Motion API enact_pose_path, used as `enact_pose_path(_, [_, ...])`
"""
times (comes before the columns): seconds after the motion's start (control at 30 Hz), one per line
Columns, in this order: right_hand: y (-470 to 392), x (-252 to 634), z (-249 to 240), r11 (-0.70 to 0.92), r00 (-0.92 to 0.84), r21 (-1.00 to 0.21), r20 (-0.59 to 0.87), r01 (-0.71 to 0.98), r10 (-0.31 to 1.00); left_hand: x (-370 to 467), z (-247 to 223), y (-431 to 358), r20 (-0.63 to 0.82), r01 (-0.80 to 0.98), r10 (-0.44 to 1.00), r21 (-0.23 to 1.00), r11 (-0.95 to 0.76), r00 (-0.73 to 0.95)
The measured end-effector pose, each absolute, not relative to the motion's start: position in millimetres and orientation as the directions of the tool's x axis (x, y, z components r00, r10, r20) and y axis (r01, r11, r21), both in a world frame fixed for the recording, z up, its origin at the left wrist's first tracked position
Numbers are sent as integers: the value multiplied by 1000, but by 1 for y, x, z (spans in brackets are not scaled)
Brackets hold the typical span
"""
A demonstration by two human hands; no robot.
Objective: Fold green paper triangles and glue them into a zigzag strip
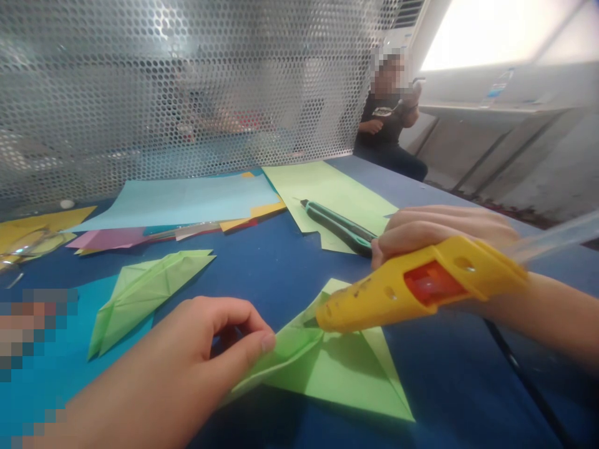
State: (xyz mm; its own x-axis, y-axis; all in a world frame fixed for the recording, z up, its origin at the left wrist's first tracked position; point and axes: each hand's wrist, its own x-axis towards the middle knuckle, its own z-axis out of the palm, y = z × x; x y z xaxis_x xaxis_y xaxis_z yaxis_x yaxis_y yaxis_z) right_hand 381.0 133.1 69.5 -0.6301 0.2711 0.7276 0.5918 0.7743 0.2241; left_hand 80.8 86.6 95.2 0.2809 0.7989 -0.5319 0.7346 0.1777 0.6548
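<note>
My right hand (435, 227) grips a yellow hot glue gun (374, 296) with an orange-red window and a clear glue stick out of its back. Its nozzle points left, down at a fold of the light green folded paper (337, 374); whether the tip touches cannot be made out. My left hand (219, 349) pinches the left edge of that paper between thumb and fingers. Just past my right hand lies a black and teal utility knife (337, 226). A second green folded paper piece (150, 293) rests left of my left hand, partly on a bright blue sheet (100, 284).
A light blue sheet (187, 202) and a pale green sheet (337, 187) lie at the back, before a perforated metal screen (210, 93). Eyeglasses (28, 246) sit at the left. A black cord (524, 380) runs down at right. A person (388, 125) sits beyond the table.
</note>
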Motion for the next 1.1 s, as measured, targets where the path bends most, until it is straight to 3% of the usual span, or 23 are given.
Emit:
enact_pose_path(0.37, [134,385,71,756,-641,280,733,592,230,72,74,85,-439,713,842,694,98,312])
enact_pose_path(0.8, [132,384,74,731,-657,352,735,584,171,80,94,88,-519,735,803,659,158,293])
enact_pose_path(1.1, [126,382,68,735,-660,360,736,575,155,79,84,88,-464,703,830,700,128,311])
